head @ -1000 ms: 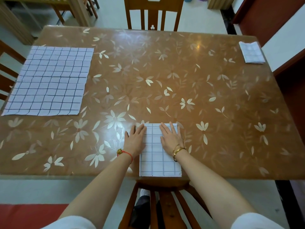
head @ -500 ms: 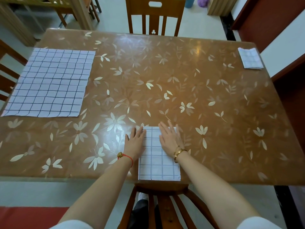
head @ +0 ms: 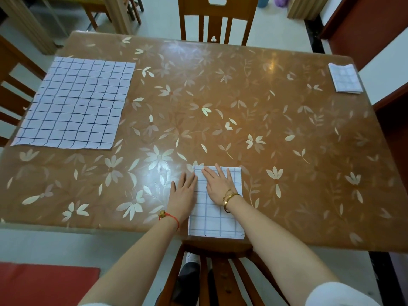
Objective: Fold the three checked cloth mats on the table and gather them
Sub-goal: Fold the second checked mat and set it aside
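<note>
A folded checked mat (head: pixel 215 219) lies as a narrow rectangle at the table's near edge, right in front of me. My right hand (head: pixel 219 187) lies flat on its upper half, fingers straight. My left hand (head: pixel 183 193) rests flat on the table at the mat's left edge, fingertips touching the cloth. An unfolded checked mat (head: pixel 75 102) is spread flat at the table's far left. A small folded checked mat (head: pixel 344 77) sits at the far right corner.
The brown table (head: pixel 242 111) has a glossy floral top. One wooden chair (head: pixel 217 21) stands at the far side and another chair (head: pixel 217 270) is under me at the near edge. More chairs stand at the left edge.
Both hands have slid a little to the left over the folded mat; my left hand is now mostly off the cloth. The view has tilted slightly.
</note>
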